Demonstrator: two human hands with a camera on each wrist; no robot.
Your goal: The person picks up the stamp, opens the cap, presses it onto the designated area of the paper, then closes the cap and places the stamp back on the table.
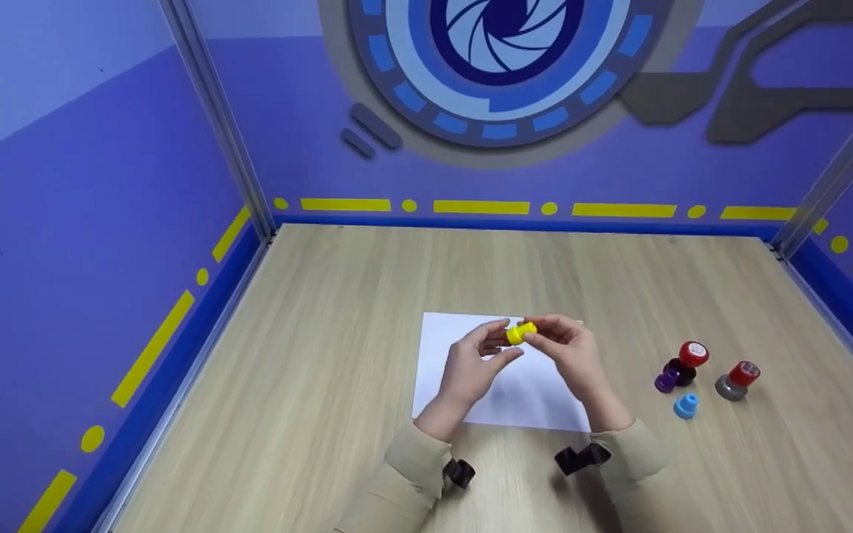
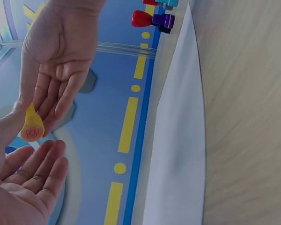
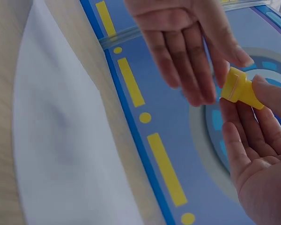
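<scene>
A small yellow stamp (image 1: 521, 333) is held above a white sheet of paper (image 1: 441, 400). My right hand (image 1: 571, 354) pinches its narrower handle between thumb and fingers, as the right wrist view also shows. A pinkish pattern marks the round end of the stamp (image 2: 33, 132) in the left wrist view. My left hand (image 1: 467, 370) is close beside that wide end, its fingers spread and loosely bent. The left thumb stands apart from the stamp; whether the left index fingertip touches it I cannot tell.
To the right of the paper stand a red-topped dark stamp (image 1: 693, 354), a small purple piece (image 1: 666, 381), a light blue piece (image 1: 686, 406) and a red-and-grey stamp (image 1: 743, 374). Purple-blue walls (image 1: 286, 111) with metal corner posts enclose the wooden table (image 1: 308, 355).
</scene>
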